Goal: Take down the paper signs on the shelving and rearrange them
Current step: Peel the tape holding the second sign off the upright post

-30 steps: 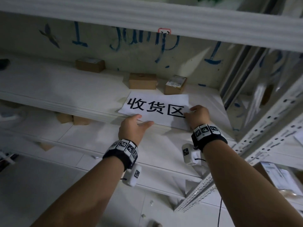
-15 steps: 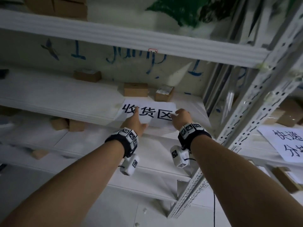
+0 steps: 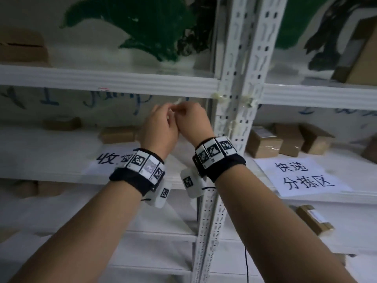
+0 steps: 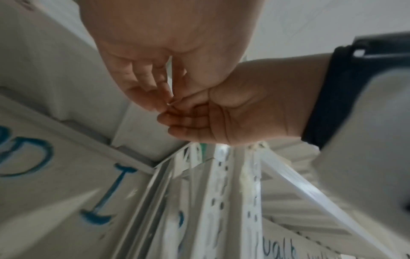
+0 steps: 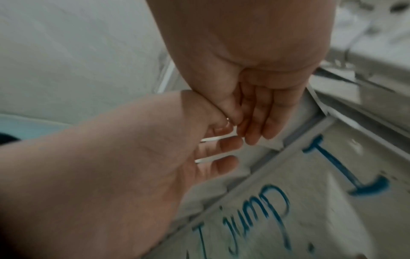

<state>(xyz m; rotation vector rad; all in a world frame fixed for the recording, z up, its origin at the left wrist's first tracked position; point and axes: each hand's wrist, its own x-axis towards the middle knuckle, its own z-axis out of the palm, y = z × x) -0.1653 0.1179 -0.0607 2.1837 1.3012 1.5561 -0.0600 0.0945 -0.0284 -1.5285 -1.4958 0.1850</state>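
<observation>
Both hands, left (image 3: 161,127) & right (image 3: 191,121), touching under upper shelf beam (image 3: 122,82), fingertips pinching a small pale scrap (image 3: 177,101), w/ two paper signs (image 3: 302,176) flat on shelf below.

Illumination is dim, cool and diffuse, with no visible lamp and no glare. Shadows are soft; the palm of the right hand (image 4: 239,112) is shaded darker below the fingers. The left hand (image 5: 124,175) appears large and out of focus in the right wrist view. Beyond the fingertips, blue wall lettering (image 5: 261,219) is smeared by motion blur. Straight shelf uprights (image 3: 242,78) bow toward frame edges, indicating wide-angle distortion.
</observation>
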